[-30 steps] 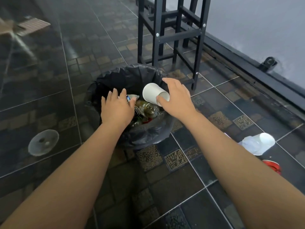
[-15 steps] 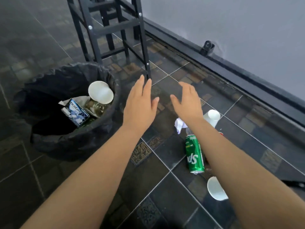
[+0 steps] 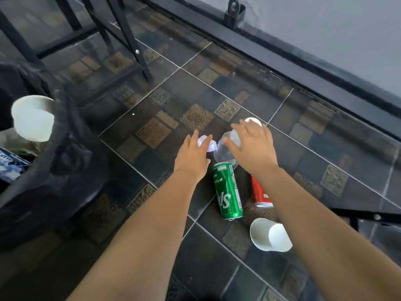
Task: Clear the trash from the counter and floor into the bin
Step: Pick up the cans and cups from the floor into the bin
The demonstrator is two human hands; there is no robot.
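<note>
A black-bagged bin [image 3: 65, 161] fills the left edge, with a white paper cup [image 3: 32, 118] and a blue packet [image 3: 10, 166] inside. On the dark tiled floor lie a green can [image 3: 227, 192], a red can [image 3: 259, 193], a white paper cup [image 3: 269, 234], a clear plastic cup [image 3: 224, 152], a crumpled white paper [image 3: 206, 143] and another white cup [image 3: 252, 121] partly hidden. My left hand [image 3: 192, 156] hovers open over the crumpled paper. My right hand [image 3: 251, 146] is open, fingers spread over the clear cup, holding nothing.
Black metal stool legs [image 3: 130, 38] stand behind the bin. A dark baseboard [image 3: 303, 68] runs along the grey wall at the right. A black metal bar [image 3: 368, 216] crosses low at the right edge.
Both hands let go of the cup and packet into the bin, then swung right and down to the litter on the floor. The view followed to the right.
</note>
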